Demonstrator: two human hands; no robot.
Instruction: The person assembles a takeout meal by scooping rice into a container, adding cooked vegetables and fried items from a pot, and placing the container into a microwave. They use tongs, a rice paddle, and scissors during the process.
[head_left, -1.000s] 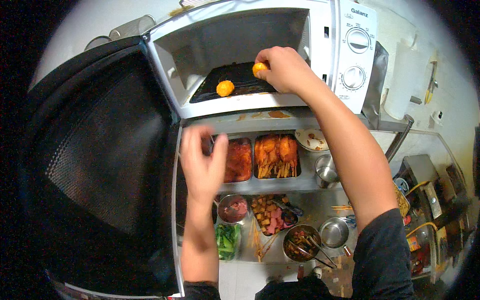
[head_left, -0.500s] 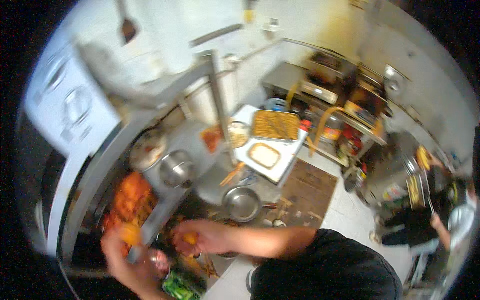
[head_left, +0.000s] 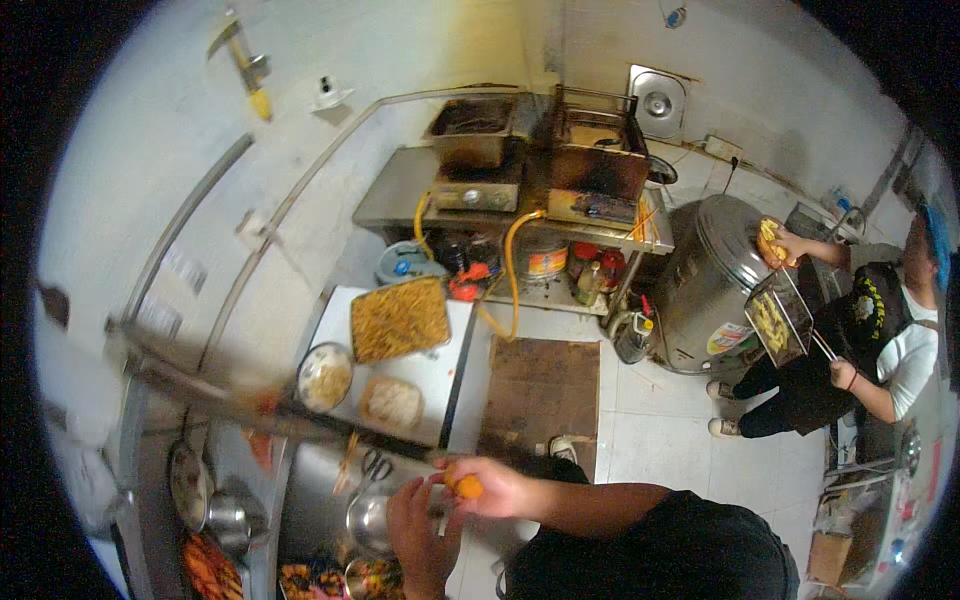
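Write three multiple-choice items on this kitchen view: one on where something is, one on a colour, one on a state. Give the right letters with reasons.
1. Where does the tray of fries sit?
A. on the white table
B. on the floor
C. inside the steel drum

2. What colour is the small round food piece in the right hand?
A. green
B. orange
C. white

3. How is the food piece held?
A. lying loose on the counter
B. pinched in the right hand's fingers, with the left hand close below
C. speared on a fork

Answers: 1 A, the tray rests on the white tabletop. 2 B, it shows bright orange. 3 B, fingertips close around it.
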